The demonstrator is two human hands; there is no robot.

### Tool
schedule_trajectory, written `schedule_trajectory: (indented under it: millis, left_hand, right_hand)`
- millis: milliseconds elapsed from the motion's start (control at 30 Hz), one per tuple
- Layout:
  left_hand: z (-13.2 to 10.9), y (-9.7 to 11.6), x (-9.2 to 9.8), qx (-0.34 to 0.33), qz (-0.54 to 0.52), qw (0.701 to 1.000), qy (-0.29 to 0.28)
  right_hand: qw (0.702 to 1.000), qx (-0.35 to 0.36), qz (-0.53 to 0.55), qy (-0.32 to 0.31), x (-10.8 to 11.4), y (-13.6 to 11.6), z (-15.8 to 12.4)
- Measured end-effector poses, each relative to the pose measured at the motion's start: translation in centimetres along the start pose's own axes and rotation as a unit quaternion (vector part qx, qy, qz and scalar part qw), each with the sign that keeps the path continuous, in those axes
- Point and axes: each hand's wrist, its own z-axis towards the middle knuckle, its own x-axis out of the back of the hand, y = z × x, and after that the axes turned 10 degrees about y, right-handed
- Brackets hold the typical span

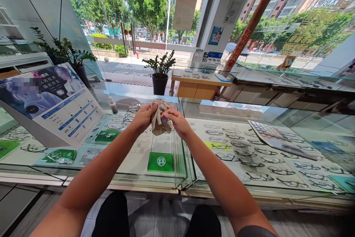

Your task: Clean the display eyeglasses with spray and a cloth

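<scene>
Both hands meet over the glass display counter, around a crumpled beige cleaning cloth (160, 125). My left hand (144, 116) grips the cloth from the left, thumb on top. From the right, my right hand (178, 120) has its fingers closed on the cloth's other side. A loose fold hangs down below the fingers. Whether something is wrapped inside the cloth I cannot make out. Below the hands, a green card with a white emblem (161, 162) lies in the display case.
Several rows of eyeglasses (244, 148) fill the glass case. A small spray bottle (112, 105) stands on the counter at the left, beside a large display board (63, 100). At the right lies a calculator (273, 135). A potted plant (160, 78) stands beyond the counter.
</scene>
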Motion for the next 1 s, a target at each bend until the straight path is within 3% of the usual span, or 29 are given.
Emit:
schedule_trajectory:
  millis: [200,533,1000]
  left_hand:
    - [-0.4,-0.1,-0.2,0.012,0.024,1.000,-0.008]
    - [-0.5,0.0,-0.1,0.025,0.020,0.999,0.030]
    - [-1.0,-0.4,-0.7,0.025,0.074,0.996,0.048]
  right_hand:
    - [1.000,-0.003,0.019,0.001,0.0,0.0,0.0]
    - [0.999,-0.021,0.014,-0.025,-0.3,0.3,-0.1]
    - [1.000,-0.013,0.008,-0.008,-0.4,1.4,-0.1]
